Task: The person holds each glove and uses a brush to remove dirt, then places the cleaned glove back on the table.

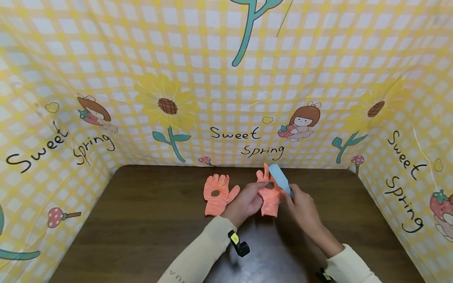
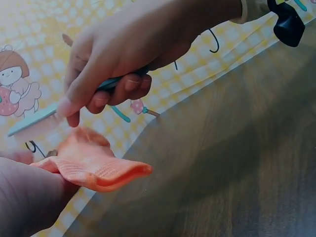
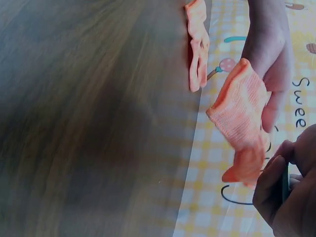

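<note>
My left hand [image 1: 247, 201] holds an orange knit glove [image 1: 270, 202] raised off the table, gripping it from its left side. The glove has a dark round patch on it, and its cuff hangs toward me. In my right hand [image 1: 301, 202] is a light blue brush [image 1: 279, 177], gripped by its handle. Pale bristles [image 2: 42, 128] face down beside the glove in the left wrist view. Fingers of the right hand hide most of the handle. A second orange glove [image 1: 215, 206] lies on the table, left of my left hand, with a similar dark patch.
The dark wooden table [image 1: 141, 228] reaches back to a yellow checked cloth [image 1: 226, 98] printed with flowers and lettering, which also rises at both sides. A black camera mount [image 1: 240, 245] sits on my left wrist.
</note>
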### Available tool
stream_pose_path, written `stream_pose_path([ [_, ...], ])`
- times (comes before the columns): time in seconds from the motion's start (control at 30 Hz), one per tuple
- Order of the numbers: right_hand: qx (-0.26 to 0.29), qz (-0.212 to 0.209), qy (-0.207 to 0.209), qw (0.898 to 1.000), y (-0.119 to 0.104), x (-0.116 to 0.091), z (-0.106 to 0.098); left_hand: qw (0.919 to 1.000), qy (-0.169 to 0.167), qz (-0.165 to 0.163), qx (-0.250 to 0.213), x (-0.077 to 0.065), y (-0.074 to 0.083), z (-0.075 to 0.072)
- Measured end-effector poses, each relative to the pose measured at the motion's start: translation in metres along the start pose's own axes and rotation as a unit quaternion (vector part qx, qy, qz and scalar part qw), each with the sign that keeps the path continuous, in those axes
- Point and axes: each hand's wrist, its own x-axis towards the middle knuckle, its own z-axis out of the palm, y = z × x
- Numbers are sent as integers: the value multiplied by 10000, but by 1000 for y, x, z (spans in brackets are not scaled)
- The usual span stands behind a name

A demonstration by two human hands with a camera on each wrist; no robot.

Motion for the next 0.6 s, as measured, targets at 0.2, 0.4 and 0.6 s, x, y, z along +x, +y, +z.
stream_pose_path([
  [0.2,-58,-32,-203,9998,-9,4,4,9972,-256,113,-699,-4,2,-1],
  [0.4,-107,-73,-455,9989,-15,5,11,9949,-546,463,-718,-6,0,-6],
  [0.6,-318,-141,-466,9983,-17,1,17,9930,-368,703,-876,-5,1,-9],
])
